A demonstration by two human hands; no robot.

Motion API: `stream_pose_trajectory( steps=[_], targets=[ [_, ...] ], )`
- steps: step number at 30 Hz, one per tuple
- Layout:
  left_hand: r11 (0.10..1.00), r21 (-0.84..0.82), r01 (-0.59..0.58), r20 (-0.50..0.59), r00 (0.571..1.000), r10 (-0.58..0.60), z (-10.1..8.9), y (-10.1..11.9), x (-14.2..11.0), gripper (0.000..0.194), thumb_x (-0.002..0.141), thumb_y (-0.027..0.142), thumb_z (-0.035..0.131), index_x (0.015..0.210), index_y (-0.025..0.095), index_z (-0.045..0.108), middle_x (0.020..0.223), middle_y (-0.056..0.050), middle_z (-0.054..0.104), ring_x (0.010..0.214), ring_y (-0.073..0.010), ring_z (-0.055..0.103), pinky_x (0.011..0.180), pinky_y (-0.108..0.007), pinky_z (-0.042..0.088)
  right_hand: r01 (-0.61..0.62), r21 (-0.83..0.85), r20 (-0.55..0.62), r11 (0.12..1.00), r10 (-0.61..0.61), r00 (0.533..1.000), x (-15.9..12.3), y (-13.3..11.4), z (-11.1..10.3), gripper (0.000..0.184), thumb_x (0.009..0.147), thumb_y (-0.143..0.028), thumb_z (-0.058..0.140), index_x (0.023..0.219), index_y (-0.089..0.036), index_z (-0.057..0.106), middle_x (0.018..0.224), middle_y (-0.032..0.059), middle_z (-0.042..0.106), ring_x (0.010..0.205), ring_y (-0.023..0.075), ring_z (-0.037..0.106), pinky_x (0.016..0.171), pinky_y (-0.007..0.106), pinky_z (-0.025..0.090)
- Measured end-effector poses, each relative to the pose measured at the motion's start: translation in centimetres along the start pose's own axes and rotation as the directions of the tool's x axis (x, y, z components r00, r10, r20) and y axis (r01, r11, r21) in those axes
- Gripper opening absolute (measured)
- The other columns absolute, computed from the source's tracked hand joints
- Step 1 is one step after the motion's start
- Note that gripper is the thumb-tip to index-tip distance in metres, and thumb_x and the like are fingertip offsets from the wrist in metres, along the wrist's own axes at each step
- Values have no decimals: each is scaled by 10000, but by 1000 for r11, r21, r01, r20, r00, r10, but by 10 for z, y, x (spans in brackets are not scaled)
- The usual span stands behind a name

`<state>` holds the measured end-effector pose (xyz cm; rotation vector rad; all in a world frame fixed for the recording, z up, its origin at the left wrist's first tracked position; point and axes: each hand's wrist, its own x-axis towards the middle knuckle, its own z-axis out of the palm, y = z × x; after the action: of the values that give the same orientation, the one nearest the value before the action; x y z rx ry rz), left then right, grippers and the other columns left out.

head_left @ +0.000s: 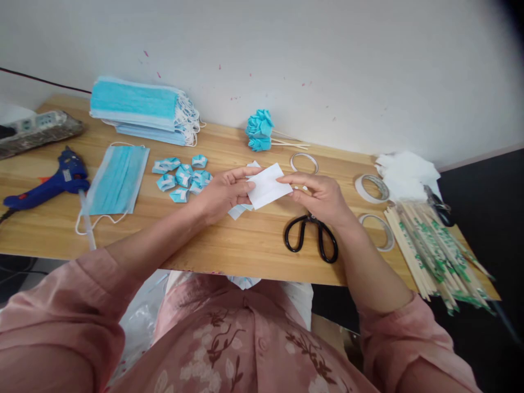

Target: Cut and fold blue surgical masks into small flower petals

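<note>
A small white rectangular piece of sheet material (270, 187) is held up over the table between both hands. My left hand (225, 194) pinches its left edge, thumb on top. At its right edge my right hand (321, 196) grips it between thumb and forefinger. Under the hands lie pale blue and white pieces (238, 211), partly covered. Black-handled scissors (311, 234) rest below my right hand, their blades hidden by it. Several small folded blue pieces (184, 176) sit to the left of my left hand.
A stack of blue face masks (135, 101) stands at the back left, with a single mask (118, 177) before it. A blue glue gun (61, 183) lies far left. Blue paper-like flowers (259, 128) lie behind; tape rolls (370, 189) and wrapped chopsticks (438, 245) are right.
</note>
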<state>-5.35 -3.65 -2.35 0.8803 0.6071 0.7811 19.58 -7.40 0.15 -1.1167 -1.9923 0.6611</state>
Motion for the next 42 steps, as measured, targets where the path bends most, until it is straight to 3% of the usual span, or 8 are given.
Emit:
stream_pose_trajectory(
  steps=[5,11,16,25,30,37,40,42],
  targets=[
    [999,47,3,7,1000,-3,-1,-2,0,389,767,286,863,1131,178,779,1039,-84,771,845,-188,720,800,-359,584,-61,81,-21,995,63,998,2,-5,4,143,877,-391,750,915,-269,814,968,34,822,870,219,752,847,379,587],
    [1000,21,-11,31,999,10,2,-1,-1,382,747,301,886,1093,175,783,1005,-78,773,802,-171,702,766,-336,569,-146,85,-85,986,153,985,3,-5,9,312,831,-550,792,819,-239,782,800,25,781,720,187,682,704,322,539],
    [999,48,-21,38,999,19,1,-4,1,405,763,323,875,1125,172,775,1037,-95,777,867,-208,726,756,-335,564,-153,120,-111,981,167,980,2,1,16,223,842,-452,782,826,-231,760,772,9,750,697,163,639,679,301,515],
    [983,164,-82,32,996,78,6,-1,-2,520,783,447,864,1203,170,733,965,-63,748,789,-169,693,737,-326,591,-199,202,-119,959,226,967,0,4,29,151,842,-372,735,861,-241,662,743,-15,661,677,155,606,677,315,503],
    [945,300,-133,-1,990,139,11,0,-4,751,671,284,935,1364,206,656,1028,-58,714,717,-144,657,685,-309,572,-218,208,-114,954,245,963,2,1,31,161,830,-358,734,888,-242,639,752,-14,670,695,161,623,699,324,513],
    [920,357,-164,-75,976,204,10,-5,-3,678,701,116,849,1343,259,689,871,-19,679,667,-148,621,643,-290,499,-200,152,-80,968,214,974,0,-2,34,156,858,-356,724,863,-231,631,767,-13,663,704,148,600,694,307,498],
    [880,437,-188,-54,971,234,7,-7,-2,666,745,140,804,1385,255,661,793,-2,661,644,-159,610,637,-296,484,-203,178,-62,963,217,974,0,-4,33,196,880,-372,716,1003,-241,638,781,-19,668,696,146,608,693,309,505],
    [848,489,-202,-48,965,258,6,-7,-3,656,765,156,784,1401,252,653,806,-7,664,645,-163,603,646,-303,476,-214,210,-62,954,231,971,1,-4,32,417,875,-423,737,1234,-266,594,867,-4,707,758,168,655,726,326,535]
  ],
)
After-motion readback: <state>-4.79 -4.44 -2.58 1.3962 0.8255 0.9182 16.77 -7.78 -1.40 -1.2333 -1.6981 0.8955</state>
